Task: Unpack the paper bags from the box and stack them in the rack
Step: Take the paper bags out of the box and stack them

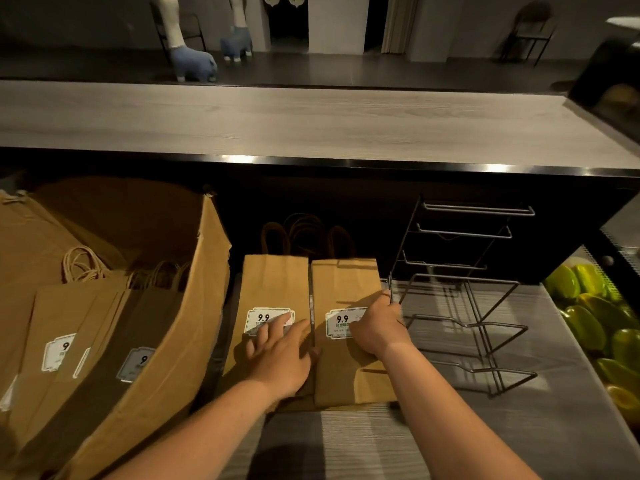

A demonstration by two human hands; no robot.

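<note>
Bags under both hands: two flat stacks of brown kraft paper bags with twisted-cord handles and white "9.9" labels lie side by side at frame centre on the grey wood-grain surface, long edges nearly touching. Left stack (273, 306), right stack (346, 292).

Left hand (280, 355): fingers straight, palm flat on the left stack near the seam between the two. Pressing, not gripping.

Right hand (375, 329): fingers curled over the right edge of the right stack, gripping it at the side nearest the black wire rack (460, 292). A rack upright stands just beside the knuckles; contact with it cannot be told.

Large open brown cardboard box (166, 341) fills the lower left of the frame, with more labelled bags inside. Unpacking judged only partly done; the rack slots look empty.

Step in hand, by judgement: square the right stack and move it into the rack. Keep the left palm down so the neighbouring stack does not drag along. Lift the right stack as one bundle, edges aligned, handles kept away from the wires.

Room: box wall close on the left, dark counter front behind the handles at the top, rack at right. Yellow-green fruit (588, 320) lies at the far right edge, beyond the rack. Open surface lies toward the bottom of the frame.
</note>
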